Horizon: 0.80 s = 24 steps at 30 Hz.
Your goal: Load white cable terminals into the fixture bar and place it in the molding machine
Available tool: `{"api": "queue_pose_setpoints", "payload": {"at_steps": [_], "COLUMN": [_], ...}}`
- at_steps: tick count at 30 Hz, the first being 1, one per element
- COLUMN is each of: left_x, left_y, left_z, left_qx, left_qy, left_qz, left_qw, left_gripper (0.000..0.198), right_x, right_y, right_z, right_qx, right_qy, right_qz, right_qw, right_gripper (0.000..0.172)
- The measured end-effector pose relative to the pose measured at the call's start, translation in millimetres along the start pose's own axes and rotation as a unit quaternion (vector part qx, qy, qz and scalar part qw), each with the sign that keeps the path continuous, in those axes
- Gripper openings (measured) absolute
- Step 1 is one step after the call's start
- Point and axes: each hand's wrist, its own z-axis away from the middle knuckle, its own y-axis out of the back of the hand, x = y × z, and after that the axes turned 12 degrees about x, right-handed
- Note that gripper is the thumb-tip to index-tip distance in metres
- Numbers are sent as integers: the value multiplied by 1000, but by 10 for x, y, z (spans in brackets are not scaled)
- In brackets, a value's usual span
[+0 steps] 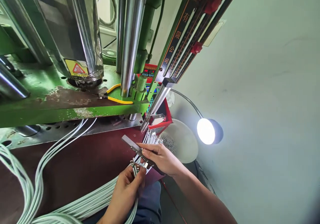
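My left hand (126,189) pinches several white cables near their ends, where small metal connectors (134,165) stick up between thumb and fingers. My right hand (162,157) is closed on a flat grey metal bar (129,142), held at a slant just above those connectors. One end of the bar points up and left; its other end is partly hidden by my hands. Behind the bar a bundle of white cable ends (151,137) lies at the table's edge. A long bundle of white cables (95,192) runs left across the dark red table (82,160).
A green press (62,112) with steel columns stands at the left and back. Yellow-handled cutters (117,101) lie on its plate. A lit lamp (206,131) on a flexible neck is at the right, near a white bowl (186,142) of small metal pieces and a red control box (167,112).
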Motion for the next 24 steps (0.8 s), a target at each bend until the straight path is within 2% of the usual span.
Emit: {"api": "queue_pose_setpoints", "payload": {"at_steps": [4, 11, 18, 24], "left_x": [35, 47, 0, 125], "left_y": [-40, -61, -70, -52], "left_z": [5, 16, -48, 37], "left_qx": [0, 15, 10, 6], "left_qy": [-9, 6, -12, 34], "left_qz": [-30, -31, -34, 12], "left_qw": [1000, 999, 999, 999], "left_gripper": [50, 50, 50, 39], "right_x": [-13, -67, -128, -150], "right_y": [9, -13, -37, 62], "right_z": [11, 25, 68, 42], "right_qx": [-7, 4, 26, 15], "right_qy": [-8, 9, 46, 56], "right_qz": [-20, 36, 87, 100], "right_qw": [1000, 999, 995, 993], "right_gripper": [44, 38, 39, 38]}}
